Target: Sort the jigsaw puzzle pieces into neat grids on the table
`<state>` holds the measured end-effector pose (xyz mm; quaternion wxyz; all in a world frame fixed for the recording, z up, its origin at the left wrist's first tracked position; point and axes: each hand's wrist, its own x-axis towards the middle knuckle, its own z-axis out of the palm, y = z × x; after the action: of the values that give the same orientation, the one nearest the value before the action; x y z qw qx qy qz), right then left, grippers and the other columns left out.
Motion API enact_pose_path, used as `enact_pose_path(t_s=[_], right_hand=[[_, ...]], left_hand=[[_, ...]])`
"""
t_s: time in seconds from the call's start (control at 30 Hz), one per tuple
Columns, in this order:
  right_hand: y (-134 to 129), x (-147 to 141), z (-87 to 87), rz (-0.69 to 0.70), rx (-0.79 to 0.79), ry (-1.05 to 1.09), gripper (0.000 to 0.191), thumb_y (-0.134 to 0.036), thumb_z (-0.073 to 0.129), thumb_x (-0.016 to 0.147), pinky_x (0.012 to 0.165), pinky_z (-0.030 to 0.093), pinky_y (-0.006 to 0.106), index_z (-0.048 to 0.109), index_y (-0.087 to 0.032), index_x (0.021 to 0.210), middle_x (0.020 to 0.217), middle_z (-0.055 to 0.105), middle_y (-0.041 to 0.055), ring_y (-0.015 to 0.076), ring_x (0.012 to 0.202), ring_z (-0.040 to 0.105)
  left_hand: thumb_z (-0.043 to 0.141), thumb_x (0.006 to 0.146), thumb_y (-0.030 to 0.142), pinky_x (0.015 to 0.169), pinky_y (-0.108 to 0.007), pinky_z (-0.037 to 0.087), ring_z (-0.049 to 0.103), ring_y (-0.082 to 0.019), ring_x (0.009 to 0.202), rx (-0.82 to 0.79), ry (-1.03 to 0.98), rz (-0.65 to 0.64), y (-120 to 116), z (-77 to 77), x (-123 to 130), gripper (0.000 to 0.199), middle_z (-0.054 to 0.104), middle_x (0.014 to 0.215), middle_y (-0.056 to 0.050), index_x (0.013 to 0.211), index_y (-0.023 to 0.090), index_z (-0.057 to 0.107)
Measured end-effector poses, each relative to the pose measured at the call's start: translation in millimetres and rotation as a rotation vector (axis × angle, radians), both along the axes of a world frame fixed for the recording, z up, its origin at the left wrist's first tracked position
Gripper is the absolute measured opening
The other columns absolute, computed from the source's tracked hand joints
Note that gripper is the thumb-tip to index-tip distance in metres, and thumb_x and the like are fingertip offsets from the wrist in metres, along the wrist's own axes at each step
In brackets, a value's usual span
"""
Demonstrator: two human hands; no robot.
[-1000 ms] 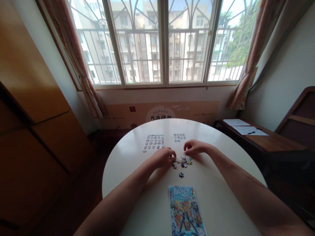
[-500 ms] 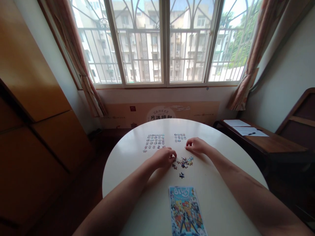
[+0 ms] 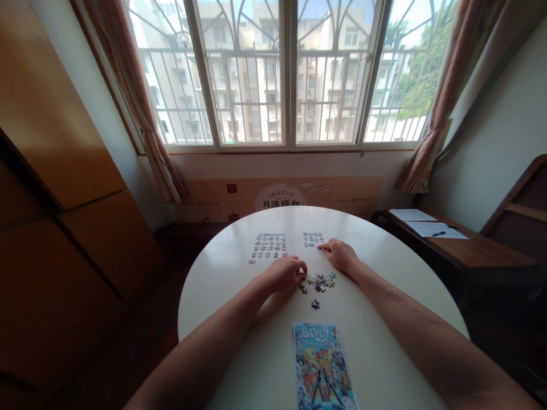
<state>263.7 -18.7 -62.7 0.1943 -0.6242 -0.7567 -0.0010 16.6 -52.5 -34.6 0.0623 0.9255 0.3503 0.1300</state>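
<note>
Jigsaw pieces lie on a round white table. A larger group in rows (image 3: 270, 244) is at the back left, and a smaller group (image 3: 313, 238) is to its right. Nearer me is a loose pile (image 3: 323, 281), with a dark piece (image 3: 315, 304) just in front of it. My left hand (image 3: 290, 270) rests at the pile's left side, fingers curled together; what they hold, if anything, is hidden. My right hand (image 3: 337, 252) is closed on a small puzzle piece (image 3: 320, 247) at the front edge of the smaller group.
A colourful Bluey picture sheet (image 3: 323, 364) lies on the white table (image 3: 384, 341) near me. At the right, a wooden side table (image 3: 482, 247) bears papers (image 3: 436, 230) and a pen. A printed cardboard panel (image 3: 205, 199) stands beneath the window.
My right hand has moved slightly left and away from me, bringing its fingertips to the smaller group. My left hand has stayed in place.
</note>
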Motion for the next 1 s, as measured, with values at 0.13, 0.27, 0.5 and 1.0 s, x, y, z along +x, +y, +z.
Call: enact_pose_path(t_s=[0.13,0.27,0.5,1.0], right_hand=[[-0.6,-4.6,4.8,-0.063,-0.056,-0.052,0.038,-0.033,0.043,0.096,0.077,0.044,0.027,0.066,-0.034,0.127,0.108,0.065,0.0060,0.0191,0.089,0.064],[-0.7,-6.8,6.3,-0.077,-0.062,-0.064,0.039,-0.035,0.041,0.097,0.076,0.044,0.027,0.063,-0.037,0.130,0.108,0.064,0.0062,0.0198,0.090,0.064],[0.1,-6.9,4.4,-0.088,-0.061,-0.059,0.039,-0.036,0.040,0.098,0.076,0.044,0.028,0.065,-0.037,0.127,0.109,0.065,0.0061,0.0208,0.091,0.064],[2.3,-0.5,0.1,-0.094,-0.003,0.049,0.040,-0.024,0.045,0.093,0.088,0.045,0.028,0.068,-0.028,0.125,0.120,0.068,0.0048,0.0209,0.106,0.062]], left_hand=[[0.057,0.083,0.025,0.072,-0.025,0.046,0.061,-0.017,0.081,0.001,-0.004,0.007,0.8,-1.2,0.5,0.019,0.067,0.091,-0.002,0.095,0.026,0.071],[0.057,0.084,0.026,0.072,-0.025,0.046,0.061,-0.017,0.080,0.002,-0.001,0.020,0.4,-1.6,0.9,0.019,0.067,0.090,-0.002,0.096,0.026,0.071],[0.057,0.085,0.026,0.073,-0.025,0.046,0.062,-0.017,0.082,-0.005,0.028,0.029,-0.5,-0.3,0.8,0.019,0.067,0.092,-0.002,0.098,0.026,0.071],[0.055,0.085,0.027,0.075,-0.026,0.047,0.061,-0.017,0.082,-0.037,0.026,0.024,-3.2,4.4,-0.2,0.022,0.067,0.094,-0.003,0.099,0.025,0.071]])
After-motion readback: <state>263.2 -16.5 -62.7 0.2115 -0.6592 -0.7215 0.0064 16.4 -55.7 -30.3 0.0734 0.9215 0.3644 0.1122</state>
